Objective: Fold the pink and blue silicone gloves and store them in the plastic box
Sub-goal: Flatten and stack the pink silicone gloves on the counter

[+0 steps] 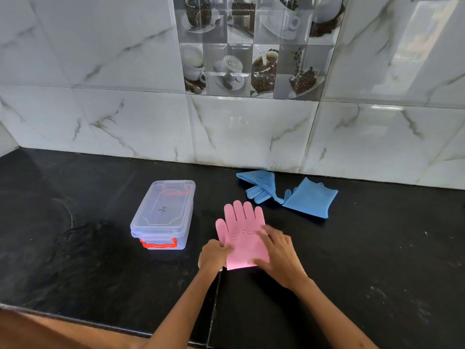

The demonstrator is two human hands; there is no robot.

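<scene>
Head view: your left hand pinches the pink glove's left edge; your right hand presses flat, open, on it. It lies on the black surface between the lidded plastic box and blue gloves.

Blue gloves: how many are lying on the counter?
2. One blue glove lies crumpled by the wall; the other blue glove lies just right of it. None seems hidden.

Black stone counter, marble wall tiles, coffee-print tiles.
</scene>
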